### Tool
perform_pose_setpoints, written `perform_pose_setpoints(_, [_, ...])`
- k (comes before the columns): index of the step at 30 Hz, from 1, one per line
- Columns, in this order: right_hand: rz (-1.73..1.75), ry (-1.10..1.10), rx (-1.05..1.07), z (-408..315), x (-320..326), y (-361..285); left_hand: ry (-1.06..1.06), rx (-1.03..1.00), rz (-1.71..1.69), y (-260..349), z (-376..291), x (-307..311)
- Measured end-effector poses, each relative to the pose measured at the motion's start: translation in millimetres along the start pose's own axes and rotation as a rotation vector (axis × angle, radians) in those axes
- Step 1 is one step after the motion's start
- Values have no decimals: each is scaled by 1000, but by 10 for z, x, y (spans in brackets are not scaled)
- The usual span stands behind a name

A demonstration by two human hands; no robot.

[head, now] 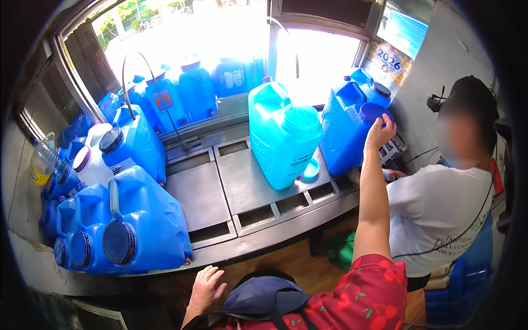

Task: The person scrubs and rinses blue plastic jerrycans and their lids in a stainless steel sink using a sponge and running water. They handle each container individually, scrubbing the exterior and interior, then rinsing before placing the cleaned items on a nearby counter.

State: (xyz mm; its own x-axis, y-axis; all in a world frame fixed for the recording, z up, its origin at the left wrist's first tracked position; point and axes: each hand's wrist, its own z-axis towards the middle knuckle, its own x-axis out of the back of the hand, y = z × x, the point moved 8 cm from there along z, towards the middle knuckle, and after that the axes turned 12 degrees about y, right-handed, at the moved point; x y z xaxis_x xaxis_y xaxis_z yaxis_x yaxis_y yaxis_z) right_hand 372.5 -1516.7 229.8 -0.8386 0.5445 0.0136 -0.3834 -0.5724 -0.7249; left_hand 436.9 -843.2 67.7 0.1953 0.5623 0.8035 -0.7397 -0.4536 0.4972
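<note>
My right hand (381, 131) reaches out to the right, its fingers gripping the rim of a dark blue screw cap (372, 112). That cap sits at the mouth of a blue plastic water jug (343, 123); whether it is threaded on or loose, I cannot tell. To its left stands a light blue jug (274, 144) with its wide mouth uncovered. A light blue lid (311, 169) lies on the steel counter (247, 181) beside that jug's base. Low in front of my body, my left hand (206, 286) is empty, fingers slightly spread, near the counter's front edge.
Several capped blue jugs (152, 214) crowd the counter's left end. A thin curved metal spout (159, 93) rises from the back. More jugs (198, 88) stand by the window. Close at right is a person in a white shirt (433, 210). Open slots (255, 216) line the counter.
</note>
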Motion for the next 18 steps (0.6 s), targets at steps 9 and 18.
perform_pose_setpoints(9, [-876, -363, 317, 154, -739, 245, -37, 47, 8, -19, 129, -183])
perform_pose_setpoints(18, [-950, -740, 305, 153, -669, 183, 20, 86, 40, 119, 86, -104])
